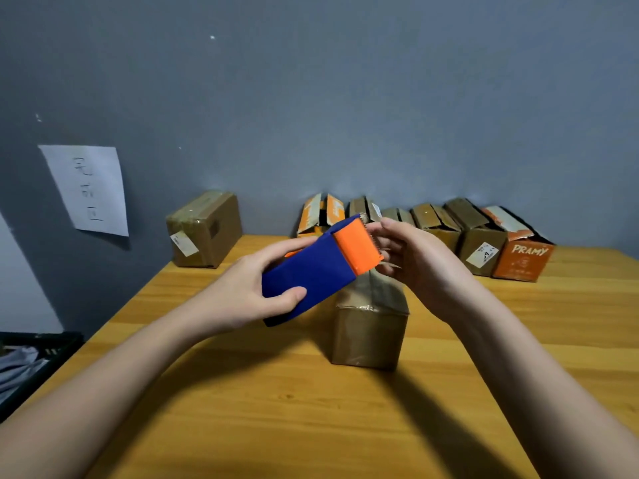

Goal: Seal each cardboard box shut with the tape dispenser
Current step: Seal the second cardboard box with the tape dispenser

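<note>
The left hand point(249, 292) grips the dispenser point(318, 267) tilted over the box point(370, 326) at mid-table, so the right hand point(411, 261) can pinch the tape end at its blade.

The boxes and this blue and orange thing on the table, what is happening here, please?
A person is taping boxes. The left hand holds the tape dispenser above a small box in the middle of the table. The right hand reaches to the toothed orange end, seemingly to pull the tape loose. One closed box sits apart at the back left. A row of boxes with open flaps waits along the wall.
</note>
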